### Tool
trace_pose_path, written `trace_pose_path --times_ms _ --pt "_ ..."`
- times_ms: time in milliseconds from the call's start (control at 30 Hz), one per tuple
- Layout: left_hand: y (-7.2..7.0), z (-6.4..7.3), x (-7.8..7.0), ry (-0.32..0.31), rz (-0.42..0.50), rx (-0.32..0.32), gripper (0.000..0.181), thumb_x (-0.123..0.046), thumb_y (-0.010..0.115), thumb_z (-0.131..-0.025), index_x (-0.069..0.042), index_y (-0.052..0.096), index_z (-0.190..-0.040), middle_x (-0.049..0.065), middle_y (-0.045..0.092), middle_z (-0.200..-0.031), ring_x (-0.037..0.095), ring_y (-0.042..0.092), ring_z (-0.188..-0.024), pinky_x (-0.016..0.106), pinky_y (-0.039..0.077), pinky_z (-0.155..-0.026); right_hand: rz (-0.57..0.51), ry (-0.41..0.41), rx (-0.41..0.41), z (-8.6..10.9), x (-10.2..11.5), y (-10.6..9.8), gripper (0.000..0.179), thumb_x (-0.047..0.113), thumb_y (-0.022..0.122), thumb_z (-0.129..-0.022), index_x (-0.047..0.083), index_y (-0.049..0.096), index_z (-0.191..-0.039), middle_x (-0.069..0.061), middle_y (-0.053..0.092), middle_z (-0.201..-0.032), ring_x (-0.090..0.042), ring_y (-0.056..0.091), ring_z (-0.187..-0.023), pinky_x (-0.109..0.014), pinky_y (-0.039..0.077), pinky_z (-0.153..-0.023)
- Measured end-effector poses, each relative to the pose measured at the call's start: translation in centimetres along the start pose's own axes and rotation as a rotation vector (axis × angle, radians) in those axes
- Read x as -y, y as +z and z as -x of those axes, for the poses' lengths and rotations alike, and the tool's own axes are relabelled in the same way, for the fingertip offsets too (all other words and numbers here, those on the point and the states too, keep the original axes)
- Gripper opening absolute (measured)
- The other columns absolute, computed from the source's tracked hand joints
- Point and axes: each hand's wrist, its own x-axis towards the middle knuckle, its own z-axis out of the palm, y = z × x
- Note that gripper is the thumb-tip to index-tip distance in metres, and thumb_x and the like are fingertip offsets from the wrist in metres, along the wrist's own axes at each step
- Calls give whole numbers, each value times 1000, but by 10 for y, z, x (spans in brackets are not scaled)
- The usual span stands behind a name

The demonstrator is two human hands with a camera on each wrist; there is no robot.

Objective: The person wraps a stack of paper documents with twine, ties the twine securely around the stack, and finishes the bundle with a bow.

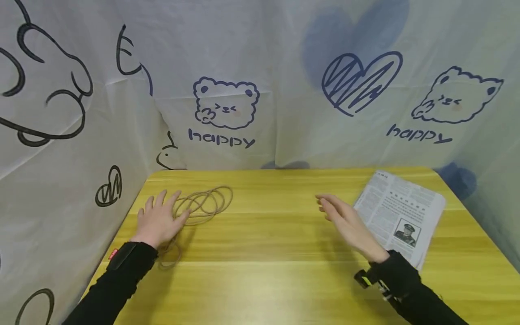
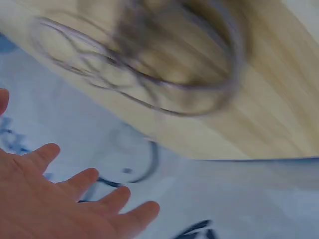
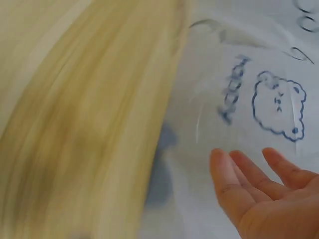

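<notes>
A loose coil of thin tan rope lies at the left of the yellow wood-grain table. Over its near left part, my left hand is spread with the fingers apart, gripping nothing. The left wrist view shows the rope blurred, with that hand apart from it. My right hand hovers above the table beside a folded newspaper, its fingers extended and holding nothing. In the right wrist view the right hand has loosely bent fingers and a bare palm.
The wood-grain table ends at a white cloth with drawn bears, hearts and words, hanging behind it and along both sides. A small red tag sits at the left table edge, near the left sleeve.
</notes>
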Motion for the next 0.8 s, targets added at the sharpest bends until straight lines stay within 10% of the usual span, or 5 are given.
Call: trace_pose_path --times_ms 167,367,800 --pt "4 -24 17 -84 70 129 73 -51 37 -106 -6 18 -161 38 10 -160 65 9 -143 76 14 -114 -392 164 118 -42 16 28 58 40 31 -111 0 34 -154 -29 42 -153 -46 44 -140 -52 41 -115" --pt "28 -34 7 -123 98 249 73 -51 34 -107 -4 20 -160 39 13 -159 64 12 -144 72 16 -117 -445 253 169 -59 11 53 55 32 29 -112 -2 30 -155 -32 36 -156 -47 42 -142 -53 38 -117" --pt "73 -13 -117 172 135 260 63 -55 42 -105 -21 37 -157 21 22 -167 50 21 -152 65 25 -119 -352 236 143 -38 -14 37 54 25 33 -111 -6 25 -155 -35 30 -156 -51 38 -142 -55 36 -118"
